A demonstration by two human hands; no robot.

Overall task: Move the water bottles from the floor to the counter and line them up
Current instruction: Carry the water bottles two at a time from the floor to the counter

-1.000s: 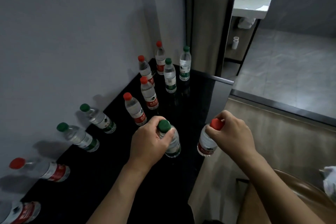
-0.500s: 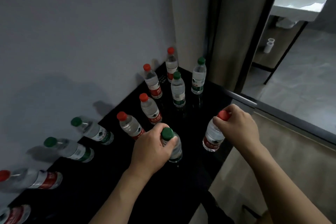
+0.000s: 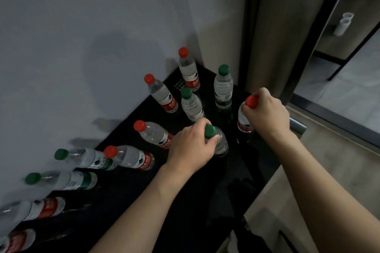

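The left hand point(image 3: 192, 146) grips the neck of a green-capped bottle point(image 3: 219, 141), fingers curled just under the cap; the bottle stands upright on the black counter point(image 3: 144, 201). The right hand point(image 3: 267, 114) grips the neck of a red-capped bottle point(image 3: 243, 121), which stands near the counter's right edge, beside the first.

Further clear plastic bottles stand on the counter in rows along the grey wall point(image 3: 82, 47): red-capped units point(image 3: 162, 96) carry red labels, green-capped units point(image 3: 223, 88) carry green labels. All appear to hold clear liquid. The labels show white characters, too small to read.

Two white cups point(image 3: 343, 23), one stacked inside the other, stand on a shelf at far right
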